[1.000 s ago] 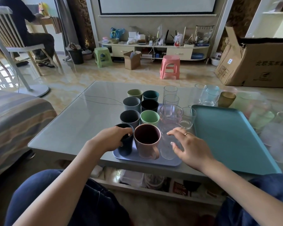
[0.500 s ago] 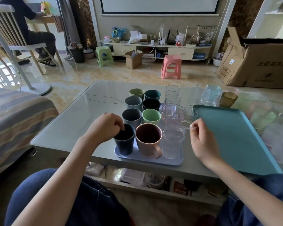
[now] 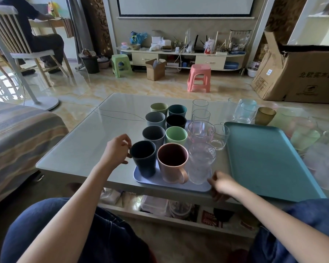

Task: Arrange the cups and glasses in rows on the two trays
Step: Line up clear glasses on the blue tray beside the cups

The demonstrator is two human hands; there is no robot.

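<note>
1. Head view, fingers: left hand (image 3: pixel 116 149) fingers curled, tips touching the navy cup's (image 3: pixel 143 158) left side, lower centre of frame; looks like a loose pinch. Right hand (image 3: pixel 223 185) at the lilac tray's (image 3: pixel 171 186) lower-right corner, fingers curled round its edge.
2. Handling: plastic cups light, stiff; take by the wall. Glasses (image 3: pixel 200 162) fragile, slick; grip low on the wall.
3. Containers: lilac tray holds three rows, full. Teal tray (image 3: pixel 264 164), right of centre, bare. Loose glasses (image 3: pixel 243 112) crowd the upper right.
</note>
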